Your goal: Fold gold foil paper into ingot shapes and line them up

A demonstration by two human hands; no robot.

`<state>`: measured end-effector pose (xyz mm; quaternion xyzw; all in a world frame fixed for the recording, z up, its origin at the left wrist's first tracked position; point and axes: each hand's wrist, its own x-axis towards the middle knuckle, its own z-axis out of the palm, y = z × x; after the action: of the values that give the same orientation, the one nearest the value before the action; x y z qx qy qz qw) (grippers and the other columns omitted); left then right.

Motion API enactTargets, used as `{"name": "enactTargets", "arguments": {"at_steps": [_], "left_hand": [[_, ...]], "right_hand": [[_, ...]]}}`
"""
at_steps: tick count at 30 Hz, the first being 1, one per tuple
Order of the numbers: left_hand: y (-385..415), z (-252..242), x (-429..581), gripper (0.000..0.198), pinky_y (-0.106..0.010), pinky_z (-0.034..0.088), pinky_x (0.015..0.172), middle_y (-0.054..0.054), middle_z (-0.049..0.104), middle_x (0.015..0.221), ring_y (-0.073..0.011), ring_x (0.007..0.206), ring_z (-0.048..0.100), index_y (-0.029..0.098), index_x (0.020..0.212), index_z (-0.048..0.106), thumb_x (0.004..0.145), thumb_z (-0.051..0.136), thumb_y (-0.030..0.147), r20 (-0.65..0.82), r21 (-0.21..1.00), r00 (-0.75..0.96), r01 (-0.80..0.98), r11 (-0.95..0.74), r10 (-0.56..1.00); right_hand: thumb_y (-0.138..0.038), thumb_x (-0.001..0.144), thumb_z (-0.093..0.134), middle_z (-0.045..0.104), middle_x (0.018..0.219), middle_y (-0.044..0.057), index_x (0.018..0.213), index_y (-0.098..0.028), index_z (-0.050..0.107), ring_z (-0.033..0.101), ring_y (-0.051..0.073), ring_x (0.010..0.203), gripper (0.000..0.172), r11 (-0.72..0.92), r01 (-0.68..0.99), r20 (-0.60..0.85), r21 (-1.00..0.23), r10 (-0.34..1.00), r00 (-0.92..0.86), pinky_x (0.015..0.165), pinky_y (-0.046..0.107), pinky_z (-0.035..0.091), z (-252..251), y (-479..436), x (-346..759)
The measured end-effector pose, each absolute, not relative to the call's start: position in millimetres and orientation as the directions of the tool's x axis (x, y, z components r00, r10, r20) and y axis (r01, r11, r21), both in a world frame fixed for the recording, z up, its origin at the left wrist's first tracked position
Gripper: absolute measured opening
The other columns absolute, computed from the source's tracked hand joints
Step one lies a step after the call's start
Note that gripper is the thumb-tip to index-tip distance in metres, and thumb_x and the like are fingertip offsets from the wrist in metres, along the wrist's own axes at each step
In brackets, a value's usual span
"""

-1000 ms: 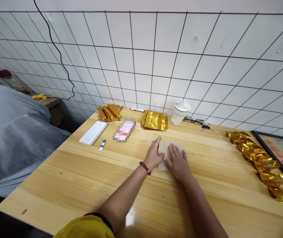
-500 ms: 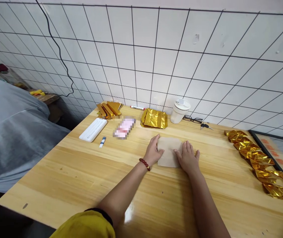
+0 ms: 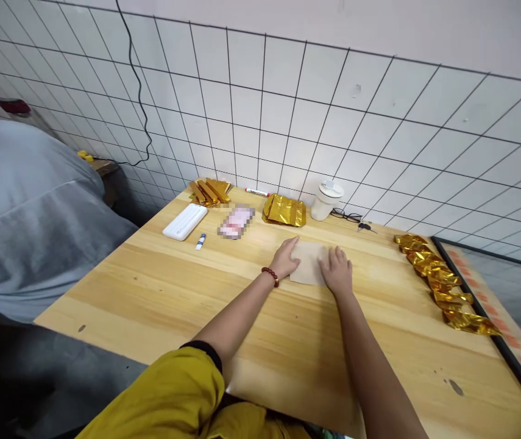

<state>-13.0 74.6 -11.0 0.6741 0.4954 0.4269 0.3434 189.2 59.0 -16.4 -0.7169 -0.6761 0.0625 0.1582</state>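
Flat beige paper sheet (image 3: 308, 262) lies on the pale wooden desk (image 3: 173, 299), between both bare hands. Near edge runs roughly left-right, dipping slightly rightward; long axis looks unclear, outline near square. Left hand (image 3: 284, 259): thumb and fingers spread wide at the left edge, hiding part of it. Right hand (image 3: 337, 271): fingers slightly splayed, palm down, covering the right edge. Pink rectangular item (image 3: 236, 221) pixelated. Black-framed panel (image 3: 493, 292) cut off at right.
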Motion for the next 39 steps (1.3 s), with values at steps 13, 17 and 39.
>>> {"name": "enactTargets", "arguments": {"at_steps": [13, 17, 39], "left_hand": [[5.9, 7.3, -0.9, 0.068, -0.053, 0.026, 0.120, -0.019, 0.028, 0.159, -0.0323, 0.147, 0.028, 0.014, 0.144, 0.043, 0.078, 0.059, 0.008, 0.388, 0.689, 0.152, 0.607, -0.396, 0.909], [0.1, 13.0, 21.7, 0.061, -0.054, 0.015, 0.123, -0.019, 0.032, 0.158, -0.0321, 0.150, 0.021, 0.011, 0.147, 0.039, 0.087, 0.052, 0.016, 0.333, 0.589, 0.266, 0.691, -0.420, 0.905], [10.0, -16.4, 30.0, 0.065, -0.057, 0.005, 0.123, -0.013, 0.036, 0.158, -0.0347, 0.149, 0.023, 0.020, 0.151, 0.038, 0.089, 0.054, 0.026, 0.153, 0.517, 0.376, 0.757, -0.398, 0.914]], "right_hand": [[-0.057, 0.097, 0.026, 0.032, 0.159, 0.020, 0.149, -0.008, 0.042, 0.027, 0.031, 0.147, 0.072, 0.001, 0.989, 0.110, -0.149, 0.994, 0.016, 0.117, 0.051, 0.017, -14.5, 12.2, 173.1], [-0.052, 0.096, 0.031, 0.030, 0.159, 0.023, 0.147, -0.006, 0.043, 0.027, 0.030, 0.147, 0.070, 0.018, 0.975, 0.192, -0.222, 0.981, 0.026, 0.117, 0.051, 0.020, -18.5, 12.1, 175.8], [-0.059, 0.099, 0.026, 0.035, 0.158, 0.018, 0.151, -0.010, 0.039, 0.029, 0.024, 0.148, 0.073, 0.422, 0.733, 0.240, -0.533, 0.906, -0.348, 0.119, 0.047, 0.026, -15.4, 6.0, 146.0]]}}
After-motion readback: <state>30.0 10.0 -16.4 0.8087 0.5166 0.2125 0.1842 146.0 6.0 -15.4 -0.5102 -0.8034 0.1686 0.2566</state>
